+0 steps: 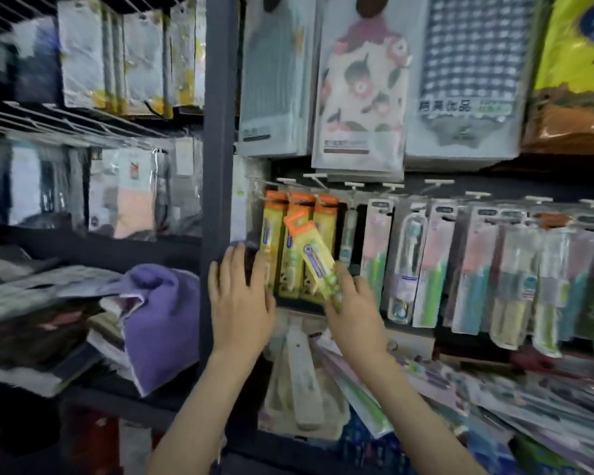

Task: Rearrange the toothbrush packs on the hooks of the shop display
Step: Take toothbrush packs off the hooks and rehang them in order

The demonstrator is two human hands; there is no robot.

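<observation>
Shop shelving crowds the whole view, split by a dark upright post (pixel 220 132). Nearest, on the low shelf under the forearms, a heap of loose packs (pixel 494 399) lies slanted, and a purple towel (pixel 158 320) sits left of the post.

Just beyond, the right hand (pixel 354 310) comes up from below with its fingers curled round the bottom end of a yellow toothbrush pack (pixel 309 258). The pack is tilted, its orange header leaning up and left in front of the hanging orange-topped packs (pixel 271 231). It is on no hook.

Gripped only at its bottom end, it could twist, so the header hole may miss the hook tip. Pushed in at this slant, it could also nudge the hung packs forward and tip one into the heap below. Blur hides the hole itself.

The left hand (pixel 240 296) is raised flat, its back to the camera. The fingers are straight and spread, with their tips at the post and the lower edge of the leftmost hanging pack. Whether they press on it I cannot tell.

Farther back, white hooks (pixel 357 184) run along the rail, and a row of clear packs (pixel 426 262) hangs to the right. Bagged textile goods (pixel 357 97) hang highest and farthest.
</observation>
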